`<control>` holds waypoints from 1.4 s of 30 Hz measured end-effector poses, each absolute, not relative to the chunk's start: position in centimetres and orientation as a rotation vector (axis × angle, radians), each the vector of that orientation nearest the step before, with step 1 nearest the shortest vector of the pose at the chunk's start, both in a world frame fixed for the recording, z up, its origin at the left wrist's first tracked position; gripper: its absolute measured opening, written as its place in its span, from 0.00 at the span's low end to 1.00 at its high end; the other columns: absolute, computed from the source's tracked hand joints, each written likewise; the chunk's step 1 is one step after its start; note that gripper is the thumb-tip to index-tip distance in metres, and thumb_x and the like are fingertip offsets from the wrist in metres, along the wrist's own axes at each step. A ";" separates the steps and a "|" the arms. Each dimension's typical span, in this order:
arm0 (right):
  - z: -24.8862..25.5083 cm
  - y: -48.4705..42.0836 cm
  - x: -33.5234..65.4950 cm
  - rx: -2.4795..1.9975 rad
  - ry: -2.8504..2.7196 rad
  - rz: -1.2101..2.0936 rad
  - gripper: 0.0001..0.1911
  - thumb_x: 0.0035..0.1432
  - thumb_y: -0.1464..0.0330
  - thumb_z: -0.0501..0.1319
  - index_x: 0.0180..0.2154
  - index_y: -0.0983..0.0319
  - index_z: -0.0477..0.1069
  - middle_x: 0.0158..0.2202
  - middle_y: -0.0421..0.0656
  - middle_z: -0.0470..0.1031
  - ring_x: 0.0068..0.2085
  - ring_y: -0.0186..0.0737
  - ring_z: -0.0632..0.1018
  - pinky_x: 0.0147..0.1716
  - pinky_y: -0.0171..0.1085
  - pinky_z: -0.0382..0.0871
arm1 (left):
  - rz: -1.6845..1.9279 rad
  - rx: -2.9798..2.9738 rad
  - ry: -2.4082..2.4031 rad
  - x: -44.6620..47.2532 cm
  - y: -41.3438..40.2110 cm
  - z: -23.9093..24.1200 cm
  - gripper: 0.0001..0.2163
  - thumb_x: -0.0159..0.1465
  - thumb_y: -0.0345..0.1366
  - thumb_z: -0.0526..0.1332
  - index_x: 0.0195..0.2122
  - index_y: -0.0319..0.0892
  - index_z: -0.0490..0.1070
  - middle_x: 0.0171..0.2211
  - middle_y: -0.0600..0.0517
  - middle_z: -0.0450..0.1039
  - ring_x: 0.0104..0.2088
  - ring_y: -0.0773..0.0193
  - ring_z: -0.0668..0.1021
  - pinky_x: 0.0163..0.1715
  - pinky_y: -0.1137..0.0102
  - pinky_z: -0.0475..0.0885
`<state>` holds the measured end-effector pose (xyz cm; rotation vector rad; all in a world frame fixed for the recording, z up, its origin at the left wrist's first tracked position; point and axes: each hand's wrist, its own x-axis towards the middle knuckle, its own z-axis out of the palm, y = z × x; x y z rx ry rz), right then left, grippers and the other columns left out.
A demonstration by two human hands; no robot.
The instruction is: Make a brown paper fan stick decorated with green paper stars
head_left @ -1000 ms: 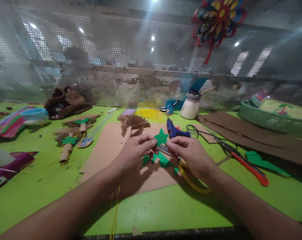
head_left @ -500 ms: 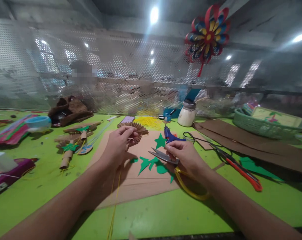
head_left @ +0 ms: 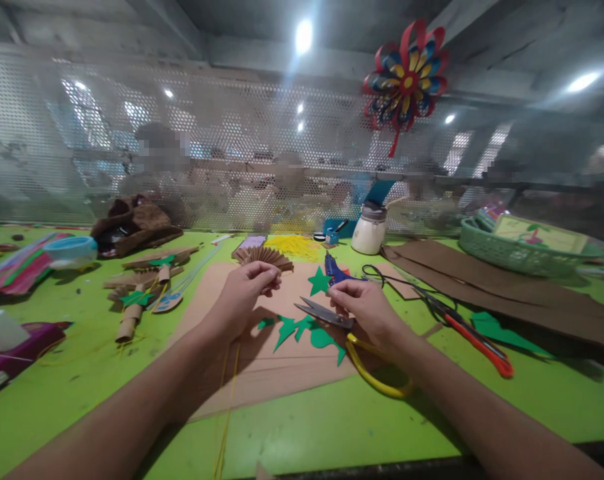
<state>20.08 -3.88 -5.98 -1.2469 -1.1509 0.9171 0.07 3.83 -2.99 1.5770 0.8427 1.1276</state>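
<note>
My left hand is closed, thumb against fingers, over the cardboard sheet. A pleated brown paper fan sticks up from behind its fingers; their grip on it is partly hidden. Thin yellow strings hang below that hand. My right hand is closed round the middle of yellow-handled scissors, with thumb and forefinger pinched. The blades are slightly apart and point left. Beneath them lie green cut-out scraps. A green star and a blue glue gun are just beyond.
Brown paper figures with green stars lie left, near a purple power strip. A red-handled cutter, brown sheets and a green basket are right. A white jar stands behind.
My left hand has turned the pleated fan, which now shows more upright behind the fingers. The right hand and scissors have barely moved; the view has shifted slightly.
</note>
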 end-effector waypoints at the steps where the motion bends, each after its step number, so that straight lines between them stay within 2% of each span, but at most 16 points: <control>1: -6.1 -3.9 20.0 -1.247 -1.152 0.916 0.14 0.48 0.59 0.66 0.26 0.65 0.72 0.19 0.37 0.66 0.21 0.30 0.65 0.20 0.31 0.58 | 1.125 1.616 0.838 0.1 3.6 -3.0 0.08 0.56 0.38 0.61 0.28 0.37 0.71 0.26 0.50 0.72 0.26 0.67 0.71 0.28 0.72 0.65; 17: -5.8 -4.0 19.0 -1.247 -1.104 0.876 0.17 0.45 0.57 0.66 0.25 0.66 0.72 0.16 0.35 0.65 0.19 0.29 0.63 0.19 0.30 0.55 | 0.937 1.697 0.874 0.9 2.5 -3.1 0.08 0.56 0.37 0.60 0.25 0.37 0.70 0.22 0.52 0.70 0.25 0.68 0.70 0.27 0.72 0.65; 27: -5.6 -4.5 18.7 -1.220 -1.097 0.898 0.16 0.46 0.58 0.66 0.25 0.66 0.72 0.16 0.35 0.65 0.19 0.28 0.62 0.18 0.30 0.54 | 0.949 1.568 0.836 0.8 2.2 -3.0 0.14 0.60 0.45 0.56 0.28 0.38 0.70 0.25 0.50 0.71 0.27 0.66 0.72 0.28 0.71 0.67; 36: -5.5 -4.8 18.7 -1.232 -1.157 0.884 0.16 0.48 0.57 0.65 0.25 0.65 0.72 0.17 0.35 0.65 0.20 0.29 0.63 0.19 0.31 0.56 | 0.772 1.546 0.709 1.1 1.9 -3.9 0.09 0.56 0.40 0.63 0.32 0.38 0.73 0.27 0.51 0.72 0.28 0.69 0.71 0.28 0.74 0.64; 42: -5.4 -5.2 18.2 -1.214 -1.178 0.902 0.14 0.48 0.60 0.66 0.25 0.66 0.73 0.19 0.36 0.66 0.22 0.29 0.64 0.21 0.30 0.58 | 0.772 1.534 0.699 1.5 0.8 -4.1 0.07 0.56 0.37 0.64 0.26 0.38 0.71 0.23 0.53 0.70 0.25 0.69 0.69 0.29 0.72 0.64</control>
